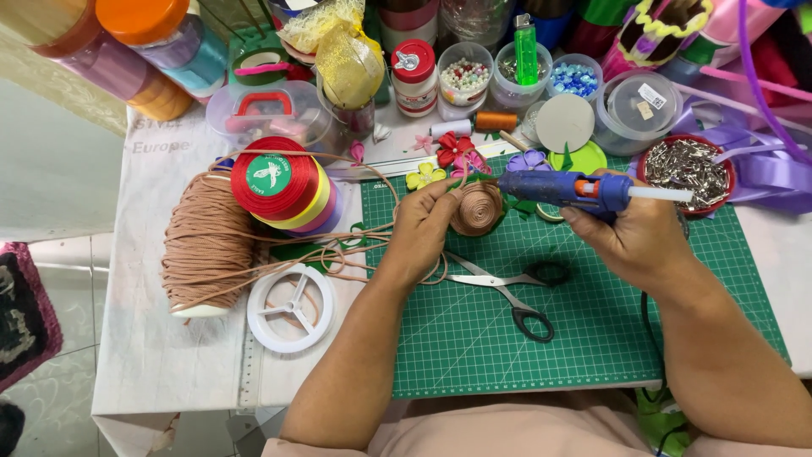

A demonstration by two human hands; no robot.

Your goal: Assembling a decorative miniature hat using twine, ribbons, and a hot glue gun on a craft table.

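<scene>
Near the cutting mat's point(474, 338) far edge, the left hand point(423, 233) pinches the cord coil point(476, 207) while the right hand point(634, 237) grips the glue gun point(562, 189), nozzle seemingly touching it, so steady pressure suits.

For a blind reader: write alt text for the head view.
A left hand holds a coiled tan cord disc while the right hand aims a blue glue gun at it, over a green cutting mat with scissors.
</scene>
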